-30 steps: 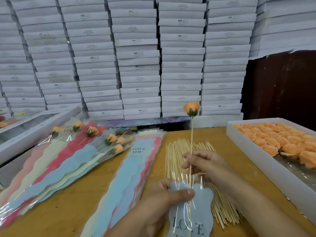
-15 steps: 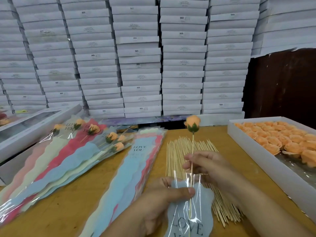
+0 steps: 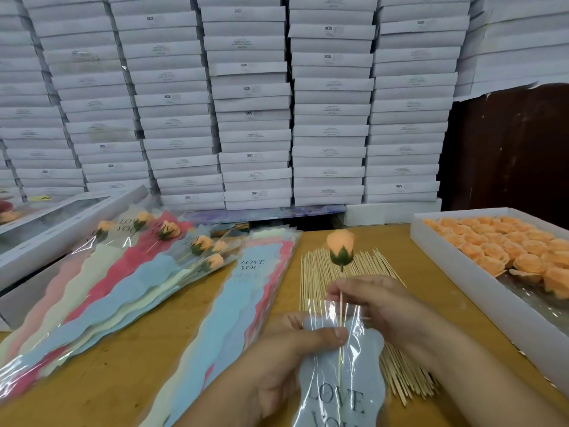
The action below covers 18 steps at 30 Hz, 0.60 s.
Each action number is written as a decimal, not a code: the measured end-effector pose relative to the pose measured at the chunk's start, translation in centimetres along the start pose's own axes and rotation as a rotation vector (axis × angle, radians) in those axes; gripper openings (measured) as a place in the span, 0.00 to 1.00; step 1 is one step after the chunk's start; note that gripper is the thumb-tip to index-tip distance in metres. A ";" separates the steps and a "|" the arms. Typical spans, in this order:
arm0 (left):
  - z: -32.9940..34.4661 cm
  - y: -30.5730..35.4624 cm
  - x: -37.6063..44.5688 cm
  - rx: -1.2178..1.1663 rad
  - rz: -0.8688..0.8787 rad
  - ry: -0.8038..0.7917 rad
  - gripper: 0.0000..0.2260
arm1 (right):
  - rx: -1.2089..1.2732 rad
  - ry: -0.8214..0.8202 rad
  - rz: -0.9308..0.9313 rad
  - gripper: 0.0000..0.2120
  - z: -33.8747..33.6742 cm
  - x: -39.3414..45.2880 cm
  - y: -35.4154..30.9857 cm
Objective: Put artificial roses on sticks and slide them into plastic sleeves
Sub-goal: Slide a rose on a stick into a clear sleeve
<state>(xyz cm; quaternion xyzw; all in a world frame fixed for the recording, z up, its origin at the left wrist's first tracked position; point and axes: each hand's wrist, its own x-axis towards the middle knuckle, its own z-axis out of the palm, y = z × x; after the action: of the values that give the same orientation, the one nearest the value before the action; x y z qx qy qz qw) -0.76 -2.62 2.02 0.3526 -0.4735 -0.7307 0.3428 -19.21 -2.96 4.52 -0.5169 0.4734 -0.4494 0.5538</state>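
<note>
Landmark is the stick bundle (image 3: 345, 291) mid-tabletop (image 3: 123, 380). Far left of it: finished sleeved roses (image 3: 129, 266) fanned out, heads toward the stacked white boxes (image 3: 252, 118). Just left of it: pile of empty sleeves (image 3: 246, 303), "LOVE YOU" print up. Over its near end: left hand (image 3: 277, 362) pinches the mouth of a blue sleeve (image 3: 341, 380), thumb on top of the film, fingers under. Right hand (image 3: 378, 306) pinches the stick (image 3: 340, 334) just above that mouth; stick is already partway down inside the sleeve, orange rose (image 3: 339, 251) sits on its top end, well clear of the plastic and above the bundle's far end. Right of the bundle: white tray (image 3: 462, 272) of loose rose heads. To do this step well, I'd judge: keep the left pinch holding the mouth open, not flattened, feed the stick straight down the sleeve's centreline so the tip doesn't snag or pierce the film, re-grip higher on the stick as it goes in, and ease the bloom past the opening without crushing petals or knocking the head off the stick.
</note>
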 end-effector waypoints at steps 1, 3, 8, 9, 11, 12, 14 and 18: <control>0.1 -0.1 0.0 0.003 -0.007 -0.008 0.22 | 0.042 0.032 -0.003 0.18 -0.1 0.1 0.1; 0.0 -0.4 0.1 0.010 -0.017 -0.020 0.22 | 0.117 0.087 -0.001 0.14 -0.2 0.2 0.1; 0.1 -0.2 0.2 0.003 -0.013 -0.006 0.23 | 0.087 0.012 0.030 0.13 -0.3 0.0 0.3; 0.0 -0.1 0.2 -0.004 -0.011 0.003 0.23 | 0.063 -0.019 0.052 0.14 -0.2 0.0 0.3; -0.2 0.0 0.2 -0.014 -0.015 0.013 0.23 | 0.040 -0.043 0.080 0.15 0.0 -0.2 0.2; -0.2 0.1 0.1 -0.012 -0.016 0.008 0.23 | 0.027 -0.024 0.068 0.16 0.0 -0.2 0.0; -0.1 0.1 0.0 0.010 -0.030 0.003 0.24 | 0.031 0.066 0.001 0.23 -0.1 -0.3 -0.1; 0.2 0.0 -0.3 0.063 -0.074 0.002 0.32 | 0.052 0.237 -0.219 0.20 -0.6 -0.3 -0.5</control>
<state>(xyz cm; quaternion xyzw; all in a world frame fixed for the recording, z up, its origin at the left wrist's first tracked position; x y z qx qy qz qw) -0.76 -2.27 2.12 0.3814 -0.4826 -0.7271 0.3049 -19.85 -2.81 5.02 -0.4941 0.4646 -0.5770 0.4550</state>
